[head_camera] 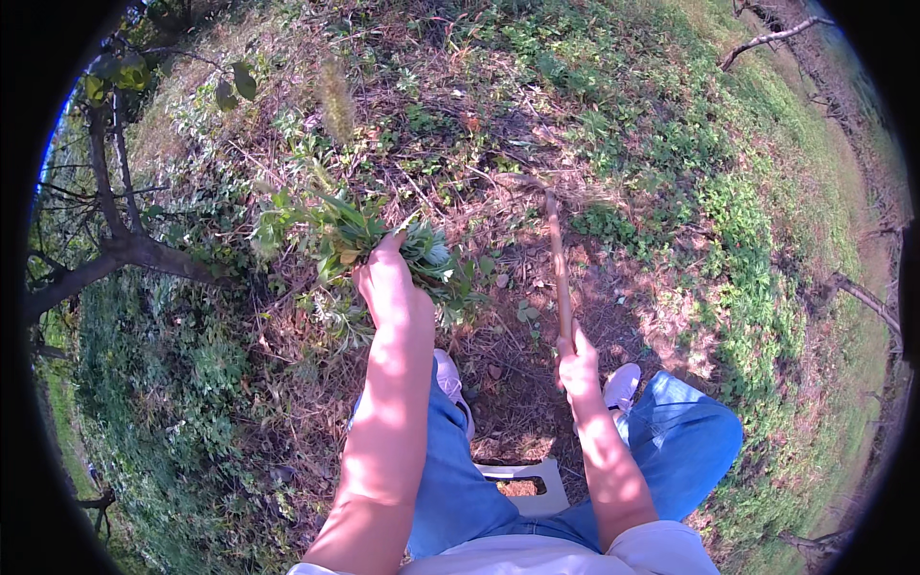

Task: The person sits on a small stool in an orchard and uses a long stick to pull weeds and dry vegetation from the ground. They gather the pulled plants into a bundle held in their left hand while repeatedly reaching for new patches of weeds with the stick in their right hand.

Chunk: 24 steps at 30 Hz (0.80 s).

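Observation:
My left hand is closed around a bunch of cut leafy weeds, whose stems and leaves stick out on both sides of the fist. A fuzzy grass seed head stands above the bunch. In my right hand is the lower end of a long wooden handle. It belongs to what looks like a sickle, with a curved blade pointing left at the far end, close to the ground. Dry grass and soil around the blade partly blend with it.
Between my legs is a white stool with a slot in its seat. My shoes rest on bare soil with dry litter. A forked tree branch reaches in from the left. Low green weeds grow on the right, and bare branches show near the rim.

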Each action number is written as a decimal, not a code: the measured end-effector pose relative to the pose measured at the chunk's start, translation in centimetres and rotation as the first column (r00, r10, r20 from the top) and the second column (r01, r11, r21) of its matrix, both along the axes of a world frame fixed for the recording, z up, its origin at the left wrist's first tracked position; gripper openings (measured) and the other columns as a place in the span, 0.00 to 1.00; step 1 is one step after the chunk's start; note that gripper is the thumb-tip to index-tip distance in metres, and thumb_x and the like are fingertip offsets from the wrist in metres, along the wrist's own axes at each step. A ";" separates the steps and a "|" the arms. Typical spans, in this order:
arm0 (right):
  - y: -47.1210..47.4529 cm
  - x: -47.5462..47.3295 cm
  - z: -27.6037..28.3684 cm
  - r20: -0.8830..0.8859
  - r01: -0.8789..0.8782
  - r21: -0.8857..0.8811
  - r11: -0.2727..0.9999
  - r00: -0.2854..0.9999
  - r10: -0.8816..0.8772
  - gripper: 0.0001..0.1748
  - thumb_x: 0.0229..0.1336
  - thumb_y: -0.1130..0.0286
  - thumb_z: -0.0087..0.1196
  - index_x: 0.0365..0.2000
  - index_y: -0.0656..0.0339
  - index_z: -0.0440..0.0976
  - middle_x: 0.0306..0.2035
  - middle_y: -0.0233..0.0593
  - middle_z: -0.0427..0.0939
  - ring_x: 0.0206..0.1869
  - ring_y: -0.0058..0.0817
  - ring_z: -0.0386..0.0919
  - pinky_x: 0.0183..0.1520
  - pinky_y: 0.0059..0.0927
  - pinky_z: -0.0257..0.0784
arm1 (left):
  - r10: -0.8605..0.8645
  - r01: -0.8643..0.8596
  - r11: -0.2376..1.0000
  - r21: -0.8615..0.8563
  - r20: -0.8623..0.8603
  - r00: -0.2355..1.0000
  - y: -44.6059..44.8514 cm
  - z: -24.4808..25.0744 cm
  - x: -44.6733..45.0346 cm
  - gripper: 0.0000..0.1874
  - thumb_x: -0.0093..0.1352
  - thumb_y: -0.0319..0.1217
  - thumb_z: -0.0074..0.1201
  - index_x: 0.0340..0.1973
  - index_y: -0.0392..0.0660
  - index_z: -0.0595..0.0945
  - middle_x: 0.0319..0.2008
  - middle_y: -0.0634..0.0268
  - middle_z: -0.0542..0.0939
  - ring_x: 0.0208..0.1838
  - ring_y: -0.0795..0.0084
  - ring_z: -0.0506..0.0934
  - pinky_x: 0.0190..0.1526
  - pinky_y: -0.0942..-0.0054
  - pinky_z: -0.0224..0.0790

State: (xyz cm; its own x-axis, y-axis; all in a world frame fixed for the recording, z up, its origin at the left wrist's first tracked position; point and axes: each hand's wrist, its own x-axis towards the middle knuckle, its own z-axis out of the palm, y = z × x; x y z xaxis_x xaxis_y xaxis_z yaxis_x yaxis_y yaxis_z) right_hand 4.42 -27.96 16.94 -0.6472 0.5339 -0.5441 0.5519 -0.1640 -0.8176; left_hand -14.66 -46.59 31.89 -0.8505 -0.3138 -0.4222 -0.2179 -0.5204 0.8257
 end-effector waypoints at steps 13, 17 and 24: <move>7.6 -14.0 -2.7 -0.132 0.080 -0.562 0.824 0.974 -0.184 0.20 0.69 0.53 0.39 0.27 0.54 0.70 0.11 0.21 0.57 0.07 0.16 0.53 0.07 0.24 0.47 | -0.433 0.063 0.041 -0.997 0.039 0.901 0.1 0.2 2.0 0.24 0.55 0.08 0.47 0.47 0.36 0.79 0.43 0.44 0.80 0.50 0.47 0.76 0.57 0.59 0.66; 2.3 -3.5 0.5 0.021 -0.027 -0.266 0.964 0.999 0.034 0.17 0.65 0.69 0.42 0.53 0.52 0.67 0.16 0.25 0.62 0.10 0.16 0.59 0.09 0.22 0.55 | -0.370 0.127 0.147 -0.981 0.065 0.927 -1.5 -0.1 1.0 0.25 0.54 0.07 0.45 0.46 0.35 0.80 0.43 0.44 0.80 0.51 0.49 0.77 0.59 0.61 0.64; 1.9 2.6 0.6 0.049 -0.125 0.097 0.987 0.991 0.121 0.13 0.67 0.64 0.43 0.45 0.60 0.71 0.11 0.31 0.64 0.09 0.25 0.65 0.10 0.30 0.62 | -0.381 0.087 0.388 -0.917 -0.074 0.922 -1.2 -2.7 0.4 0.29 0.52 0.06 0.45 0.49 0.36 0.78 0.44 0.45 0.80 0.52 0.48 0.76 0.58 0.60 0.63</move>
